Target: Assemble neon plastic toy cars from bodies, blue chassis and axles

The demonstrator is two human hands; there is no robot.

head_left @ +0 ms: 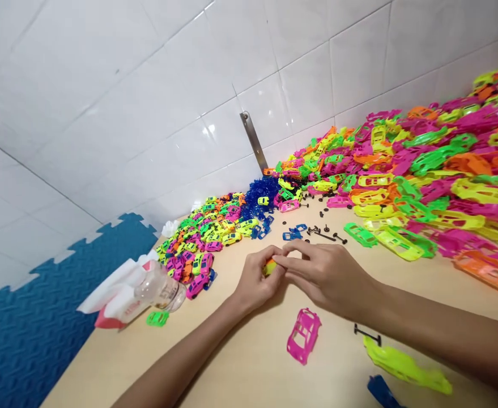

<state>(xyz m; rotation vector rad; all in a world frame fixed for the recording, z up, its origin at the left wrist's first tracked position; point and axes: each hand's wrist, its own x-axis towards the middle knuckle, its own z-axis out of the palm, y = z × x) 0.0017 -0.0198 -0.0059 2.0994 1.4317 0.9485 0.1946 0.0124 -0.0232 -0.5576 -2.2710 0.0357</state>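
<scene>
Yellow-and-orange toy piece sits mostly hidden in my left grip, which is closed around it above the bench, well in from the left edge. My right grip curls in close beside the left, and I cannot tell whether it pinches the piece too. Nearer me lies a pink car shell, while small cars heap towards the left edge and blue parts pile near the back edge.
</scene>
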